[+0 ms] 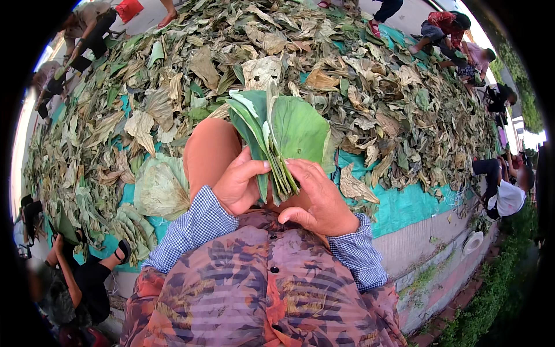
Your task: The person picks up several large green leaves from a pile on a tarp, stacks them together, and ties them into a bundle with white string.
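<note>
A bundle of folded green lotus leaves stands fanned out between my two hands, above my lap. My left hand grips its lower left edge, with the thumb laid over the leaves. On the other side, my right hand has its fingertips against the lower right of the bundle, while its thumb is held apart below. The cut lower ends of the leaves show between the hands. A pale dried round leaf lies beside my left forearm, and a stack of folded leaves is below it.
A wide heap of dry leaves covers a teal tarp in front of me. Several people sit or bend around its edges, one close at lower left. A paved ledge and green plants lie at right.
</note>
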The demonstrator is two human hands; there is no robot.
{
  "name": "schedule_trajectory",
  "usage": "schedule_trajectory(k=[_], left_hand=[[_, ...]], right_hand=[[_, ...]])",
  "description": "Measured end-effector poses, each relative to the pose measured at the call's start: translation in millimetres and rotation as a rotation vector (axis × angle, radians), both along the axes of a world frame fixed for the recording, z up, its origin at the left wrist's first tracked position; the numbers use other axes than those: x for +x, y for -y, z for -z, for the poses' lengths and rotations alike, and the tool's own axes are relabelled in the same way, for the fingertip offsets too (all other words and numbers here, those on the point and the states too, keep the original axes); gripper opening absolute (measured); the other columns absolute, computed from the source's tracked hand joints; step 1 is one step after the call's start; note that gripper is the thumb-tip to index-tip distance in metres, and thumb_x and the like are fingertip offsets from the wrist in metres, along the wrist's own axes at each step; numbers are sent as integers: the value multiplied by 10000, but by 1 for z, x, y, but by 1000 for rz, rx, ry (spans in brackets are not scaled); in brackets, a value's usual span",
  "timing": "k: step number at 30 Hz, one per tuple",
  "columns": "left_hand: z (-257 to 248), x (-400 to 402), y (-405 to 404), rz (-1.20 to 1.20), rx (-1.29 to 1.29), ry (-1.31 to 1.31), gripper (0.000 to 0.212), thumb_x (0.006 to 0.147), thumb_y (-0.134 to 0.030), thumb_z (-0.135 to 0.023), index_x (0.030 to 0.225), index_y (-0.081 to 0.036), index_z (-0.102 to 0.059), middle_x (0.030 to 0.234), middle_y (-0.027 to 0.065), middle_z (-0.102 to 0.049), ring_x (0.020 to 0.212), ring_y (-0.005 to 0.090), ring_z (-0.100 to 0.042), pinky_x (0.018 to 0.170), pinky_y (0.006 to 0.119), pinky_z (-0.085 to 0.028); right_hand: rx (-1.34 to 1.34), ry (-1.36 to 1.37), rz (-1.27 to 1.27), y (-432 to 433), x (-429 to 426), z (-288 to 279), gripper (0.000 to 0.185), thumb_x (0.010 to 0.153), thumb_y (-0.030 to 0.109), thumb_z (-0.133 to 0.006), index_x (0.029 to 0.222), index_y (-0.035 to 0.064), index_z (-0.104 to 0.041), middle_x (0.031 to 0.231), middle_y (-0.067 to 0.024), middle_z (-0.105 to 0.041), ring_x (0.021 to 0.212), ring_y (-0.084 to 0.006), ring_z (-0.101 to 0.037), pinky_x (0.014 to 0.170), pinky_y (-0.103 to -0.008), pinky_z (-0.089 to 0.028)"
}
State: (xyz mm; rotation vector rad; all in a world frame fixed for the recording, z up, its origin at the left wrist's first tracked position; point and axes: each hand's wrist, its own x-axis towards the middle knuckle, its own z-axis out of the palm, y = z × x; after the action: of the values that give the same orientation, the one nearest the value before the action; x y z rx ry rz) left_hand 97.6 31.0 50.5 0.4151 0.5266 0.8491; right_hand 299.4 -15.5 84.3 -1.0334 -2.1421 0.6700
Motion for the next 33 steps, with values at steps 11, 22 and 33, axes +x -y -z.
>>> schedule_trajectory(k=[11,22,33], left_hand=[[-2,-2,2,38,64,-15,609,881,2,-573,1427,-53,-310,1285,102,-530,1192,239,-547,1017,397,-468],[-7,-4,4,35,-52,131,532,878,15,-496,1392,-51,-375,1282,109,-535,1226,238,-512,1047,397,-424],[-22,3,3,-111,-42,-221,481,883,76,-472,1347,-45,-429,1240,125,-572,1045,232,-626,900,356,-540]], right_hand=[[-139,-162,-32,-5,12,7,587,821,270,-733,1291,-17,-529,1230,-202,-595,1172,-365,-541,992,-413,-431],[124,60,94,2,-9,3,577,844,302,-694,1316,9,-538,1331,-149,-560,1192,-328,-526,964,-403,-434],[78,146,131,-2,-2,11,561,914,460,-589,1319,73,-563,1449,-127,-461,1345,-354,-387,1101,-472,-243]])
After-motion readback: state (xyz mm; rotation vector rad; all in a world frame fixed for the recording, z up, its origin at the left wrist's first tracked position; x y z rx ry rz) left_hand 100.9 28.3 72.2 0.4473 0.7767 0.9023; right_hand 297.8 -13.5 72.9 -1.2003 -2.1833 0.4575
